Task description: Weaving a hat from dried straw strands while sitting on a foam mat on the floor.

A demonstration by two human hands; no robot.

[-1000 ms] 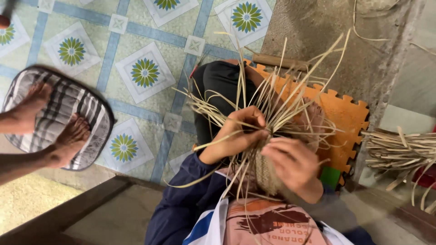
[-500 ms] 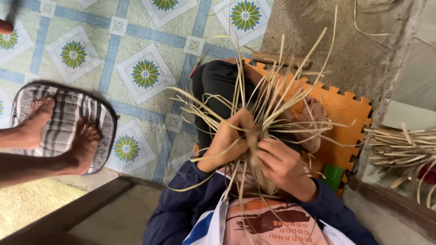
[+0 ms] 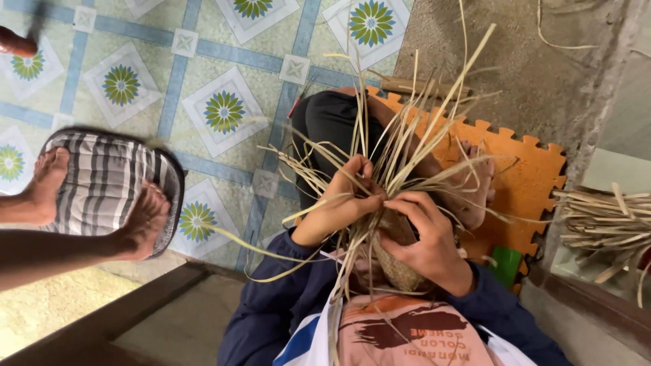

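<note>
At frame centre, the left hand [image 3: 339, 203] and right hand [image 3: 424, 237] both close their fingers on a half-woven straw basket [image 3: 393, 261], its loose strands [image 3: 407, 142] fanning upward. An orange foam mat [image 3: 529, 176] lies right; 2 bare feet [image 3: 146, 217] rest on a striped cushion [image 3: 102, 179], left.

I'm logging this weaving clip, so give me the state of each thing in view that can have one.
Left hand: pinching straw strips.
Right hand: gripping the woven piece.
Woven piece: partly woven, loose strips fanning upward.
Orange foam mat: flat on floor.
Striped cushion: flat, another person's feet on it.
Straw bundle: lying loose.
</note>
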